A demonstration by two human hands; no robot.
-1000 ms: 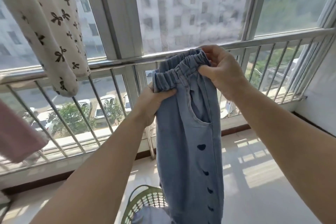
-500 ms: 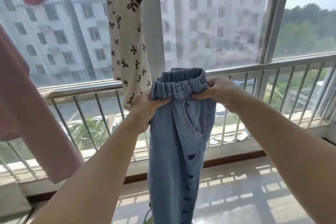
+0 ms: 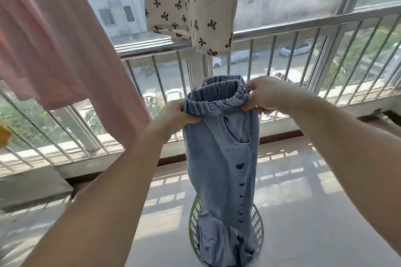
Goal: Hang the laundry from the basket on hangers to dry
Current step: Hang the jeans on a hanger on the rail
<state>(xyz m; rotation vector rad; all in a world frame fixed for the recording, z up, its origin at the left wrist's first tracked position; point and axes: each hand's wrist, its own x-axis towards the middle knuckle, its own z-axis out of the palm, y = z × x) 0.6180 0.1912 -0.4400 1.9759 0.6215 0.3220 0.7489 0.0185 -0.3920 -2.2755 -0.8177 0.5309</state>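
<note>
Blue jeans (image 3: 219, 154) hanging upright by elastic waistband, legs trailing into green basket (image 3: 258, 221) below

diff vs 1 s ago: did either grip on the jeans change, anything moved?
The view swung: the bow-print garment now hangs above centre and a pink garment fills the left. The jeans sit lower against the railing, legs trailing into the green basket. Unchanged: left hand and right hand grip the waistband's two sides.
</note>
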